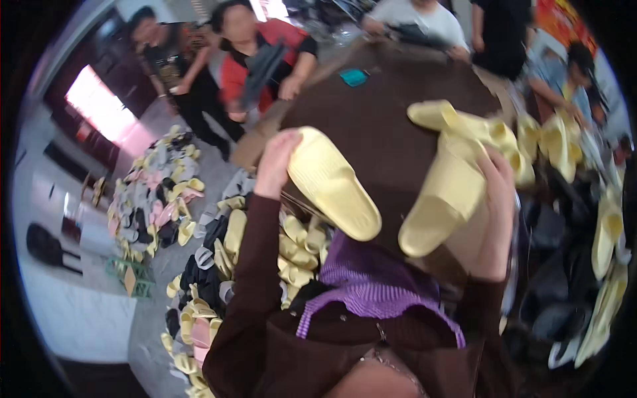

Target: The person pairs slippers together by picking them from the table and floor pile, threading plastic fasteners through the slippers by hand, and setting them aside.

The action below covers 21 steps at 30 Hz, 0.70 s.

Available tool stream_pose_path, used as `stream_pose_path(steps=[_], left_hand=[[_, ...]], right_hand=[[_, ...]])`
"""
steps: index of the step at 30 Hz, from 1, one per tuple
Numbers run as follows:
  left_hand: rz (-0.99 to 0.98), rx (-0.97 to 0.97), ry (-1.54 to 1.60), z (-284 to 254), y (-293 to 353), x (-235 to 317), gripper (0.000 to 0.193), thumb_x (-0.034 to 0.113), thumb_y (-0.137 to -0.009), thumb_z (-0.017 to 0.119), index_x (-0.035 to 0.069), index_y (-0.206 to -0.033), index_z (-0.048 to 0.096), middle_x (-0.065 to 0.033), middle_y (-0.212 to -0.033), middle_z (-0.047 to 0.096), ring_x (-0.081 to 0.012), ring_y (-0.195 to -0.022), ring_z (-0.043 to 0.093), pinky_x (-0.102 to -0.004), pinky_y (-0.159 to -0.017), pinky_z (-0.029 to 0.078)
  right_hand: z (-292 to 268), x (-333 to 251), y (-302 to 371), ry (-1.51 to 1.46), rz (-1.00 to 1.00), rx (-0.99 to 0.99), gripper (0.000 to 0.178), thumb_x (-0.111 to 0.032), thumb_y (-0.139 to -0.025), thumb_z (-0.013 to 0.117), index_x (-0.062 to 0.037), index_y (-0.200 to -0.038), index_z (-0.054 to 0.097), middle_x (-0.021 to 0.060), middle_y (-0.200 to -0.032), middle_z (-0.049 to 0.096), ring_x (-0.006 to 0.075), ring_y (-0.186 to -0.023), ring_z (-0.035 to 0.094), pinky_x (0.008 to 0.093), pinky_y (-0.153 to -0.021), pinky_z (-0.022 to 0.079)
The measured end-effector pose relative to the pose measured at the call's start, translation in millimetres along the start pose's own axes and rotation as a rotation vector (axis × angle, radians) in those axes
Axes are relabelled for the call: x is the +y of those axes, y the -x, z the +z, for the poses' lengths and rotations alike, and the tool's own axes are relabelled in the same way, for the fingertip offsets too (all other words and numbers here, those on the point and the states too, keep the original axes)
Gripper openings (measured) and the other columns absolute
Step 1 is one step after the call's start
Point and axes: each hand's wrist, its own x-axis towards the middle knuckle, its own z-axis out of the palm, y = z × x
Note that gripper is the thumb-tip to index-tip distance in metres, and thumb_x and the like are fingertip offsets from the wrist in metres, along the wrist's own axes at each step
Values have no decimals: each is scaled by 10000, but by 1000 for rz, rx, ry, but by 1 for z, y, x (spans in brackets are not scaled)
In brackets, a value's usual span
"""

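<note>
My left hand (275,164) is closed around one end of a pale yellow slipper (335,189), which tilts down to the right above the brown table (381,116). In my right hand (499,182) is a second pale yellow slipper (448,196), gripped at its side, its wide strap facing up. The two slippers are apart from each other. Just beyond the right one, more yellow slippers (431,114) lie along the table's right side. Some fingers of both hands are hidden behind the slippers.
A small teal piece (353,77) lies at the table's far side. Heaps of mixed slippers (156,192) cover the floor at left, and more yellow slippers (295,249) sit beside me. Several people stand or sit around the table, one in a red top (272,56). Dark slippers (561,265) are at right.
</note>
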Motion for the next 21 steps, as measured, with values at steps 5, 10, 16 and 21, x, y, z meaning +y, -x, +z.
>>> stream_pose_path(steps=[5,10,16,21], left_hand=[[-170,-327,-13,54,-65,-15,307,191,-875,617,-17,-1100,608,-71,-1052,636,-129,-937,595,-252,-812,471],[302,31,-548,99,-81,-42,368,168,-877,591,-62,-1163,560,-130,-1094,608,-179,-983,582,-279,-859,459],[253,47,-401,108,-6,-50,320,90,-892,539,-56,-1176,537,-135,-1117,590,-183,-970,575,-284,-862,453],[242,12,-374,112,50,-53,260,53,-892,519,-59,-1123,554,-116,-1075,596,-161,-934,570,-272,-826,456]], right_hand=[[57,23,-73,398,-246,-243,326,-210,-847,625,17,-1082,627,88,-877,670,143,-815,603,275,-750,475],[85,42,-49,330,-458,87,338,-152,-813,659,-8,-1111,589,130,-965,643,219,-878,615,335,-764,492],[47,49,68,451,-267,-81,156,-80,-828,608,-3,-963,619,168,-911,620,304,-847,611,360,-742,494],[-1,60,99,581,-177,62,117,-68,-814,608,-10,-911,636,162,-863,627,331,-809,614,374,-721,498]])
